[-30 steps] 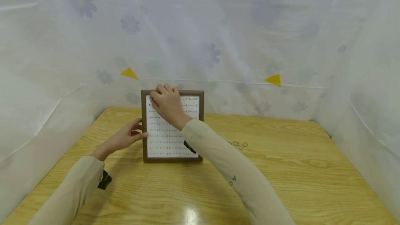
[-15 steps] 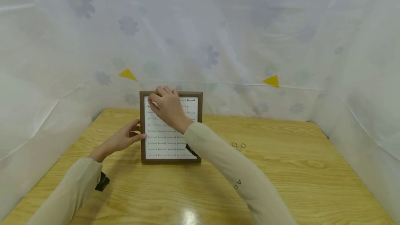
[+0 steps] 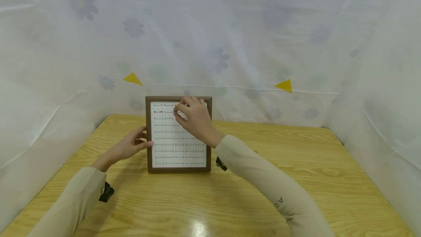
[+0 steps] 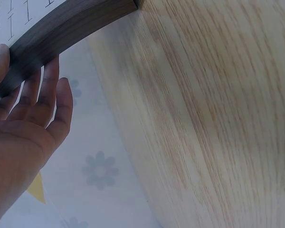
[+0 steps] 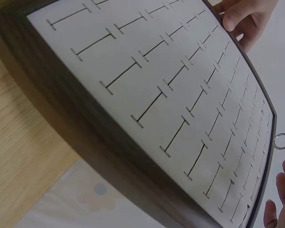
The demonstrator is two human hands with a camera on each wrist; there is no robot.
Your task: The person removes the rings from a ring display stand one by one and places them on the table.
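A white slotted ring board (image 3: 174, 145) in a dark brown frame (image 3: 148, 134) stands tilted at the back of the wooden table (image 3: 210, 200). My left hand (image 3: 133, 145) holds the frame's left edge, thumb on the front and fingers behind; the left wrist view shows those fingers (image 4: 40, 95) lying along the frame (image 4: 66, 23). Over the board's upper middle rows, my right hand (image 3: 176, 112) pinches a small ring (image 5: 279, 141) close to the board (image 5: 171, 80). My left hand (image 5: 242, 19) also shows at the far edge in the right wrist view.
White flowered sheeting (image 3: 230, 46) walls in the table at the back and both sides. Black wrist-camera mounts sit under my left sleeve (image 3: 106, 192) and my right sleeve (image 3: 221, 163). Bare wood stretches to the right of the board.
My right hand has moved from the board's upper left corner rightward to its upper middle. My right sleeve now covers the loose rings seen earlier on the table. The left hand has stayed put.
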